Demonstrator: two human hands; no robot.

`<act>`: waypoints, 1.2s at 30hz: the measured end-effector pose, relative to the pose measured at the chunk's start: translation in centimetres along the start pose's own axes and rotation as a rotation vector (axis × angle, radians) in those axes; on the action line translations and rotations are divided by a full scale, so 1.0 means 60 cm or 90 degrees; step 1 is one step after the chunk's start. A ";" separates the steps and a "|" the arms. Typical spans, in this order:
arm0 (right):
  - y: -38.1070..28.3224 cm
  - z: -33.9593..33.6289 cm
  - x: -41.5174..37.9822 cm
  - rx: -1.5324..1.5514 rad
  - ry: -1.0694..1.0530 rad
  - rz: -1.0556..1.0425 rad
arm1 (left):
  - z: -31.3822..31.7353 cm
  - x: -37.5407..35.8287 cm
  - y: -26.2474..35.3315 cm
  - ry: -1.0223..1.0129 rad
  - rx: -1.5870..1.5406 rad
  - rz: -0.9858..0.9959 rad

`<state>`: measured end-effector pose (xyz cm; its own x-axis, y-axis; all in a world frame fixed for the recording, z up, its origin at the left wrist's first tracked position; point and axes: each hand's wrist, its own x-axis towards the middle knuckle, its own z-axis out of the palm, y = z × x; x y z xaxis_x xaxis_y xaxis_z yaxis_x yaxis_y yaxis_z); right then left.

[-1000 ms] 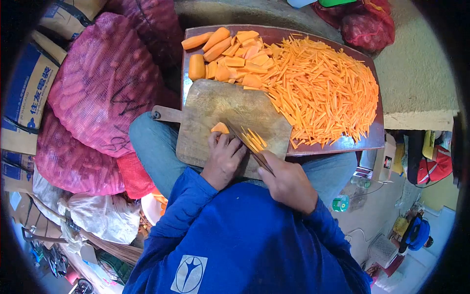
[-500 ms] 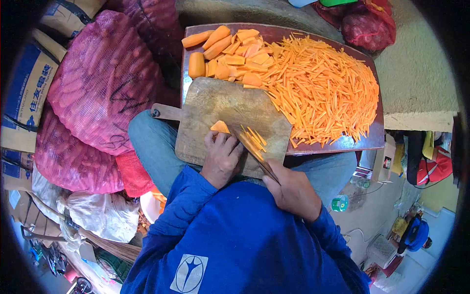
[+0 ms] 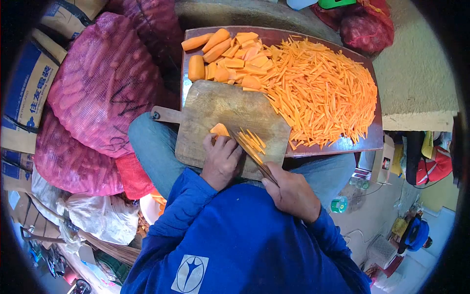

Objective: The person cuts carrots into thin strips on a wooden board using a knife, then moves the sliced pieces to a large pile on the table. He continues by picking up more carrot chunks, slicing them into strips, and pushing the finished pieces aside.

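Observation:
On the wooden cutting board (image 3: 205, 112), my left hand (image 3: 221, 159) presses a carrot slice (image 3: 220, 129) with curled fingers. My right hand (image 3: 294, 192) grips a knife (image 3: 267, 172), whose thin blade stands on edge close beside the left fingertips. Several fresh carrot strips (image 3: 252, 139) lie against the blade's right side. Behind the board are flat carrot slices (image 3: 235, 62) and a few peeled whole carrots (image 3: 217, 37). A large heap of carrot sticks (image 3: 325, 93) spreads to the right. My right palm hides the knife's handle.
The board rests across my legs and the front of a dark red table (image 3: 374, 142). Pink mesh sacks (image 3: 105, 83) of carrots crowd the left, beside cardboard boxes (image 3: 29, 88). A red mesh bag (image 3: 367, 29) sits behind, and a green-labelled container (image 3: 339, 204) stands on the floor at right.
The knife blade has tipped slightly beside the carrot slice, and the cut strips show more beside it. Both hands stay in nearly the same place.

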<state>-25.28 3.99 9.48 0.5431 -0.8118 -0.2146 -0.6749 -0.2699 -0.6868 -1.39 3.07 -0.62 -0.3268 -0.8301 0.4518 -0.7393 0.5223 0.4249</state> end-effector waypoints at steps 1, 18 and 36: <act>0.009 0.012 0.005 0.009 0.029 -0.021 | -0.001 0.000 0.000 -0.017 -0.002 0.002; -0.001 0.024 0.047 0.012 0.022 -0.039 | 0.006 0.001 0.005 0.003 0.039 0.002; 0.000 0.008 0.011 0.036 0.020 -0.040 | 0.006 -0.001 0.001 0.010 0.005 -0.012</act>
<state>-24.69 3.66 8.99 0.5671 -0.8102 -0.1481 -0.6098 -0.2921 -0.7368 -1.65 3.12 -0.92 -0.3030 -0.8367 0.4563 -0.7497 0.5048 0.4279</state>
